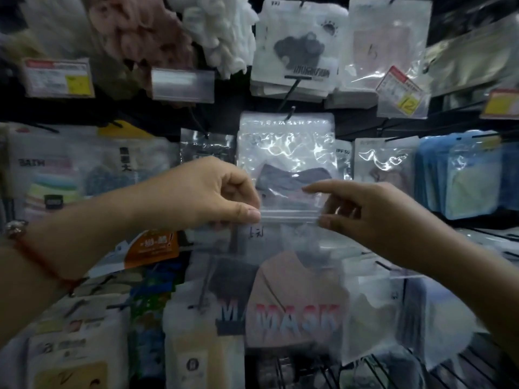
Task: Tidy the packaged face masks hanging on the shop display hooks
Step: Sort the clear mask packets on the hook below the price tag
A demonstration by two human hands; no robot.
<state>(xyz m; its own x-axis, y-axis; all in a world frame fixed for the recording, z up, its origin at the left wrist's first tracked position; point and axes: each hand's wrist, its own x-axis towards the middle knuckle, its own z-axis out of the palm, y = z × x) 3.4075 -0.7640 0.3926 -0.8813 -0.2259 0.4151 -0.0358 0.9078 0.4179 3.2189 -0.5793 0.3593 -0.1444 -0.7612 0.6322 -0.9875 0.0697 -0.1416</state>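
Pinching the zip strip of a clear mask bag (292, 276) at frame centre, the left hand (213, 192) and right hand (362, 211) clamp its two ends.

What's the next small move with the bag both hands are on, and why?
Probably run the pinch along the zip strip to seal the clear mask bag. The left hand pinches the strip's left end and the right hand its right end; the bag is held off any hook.
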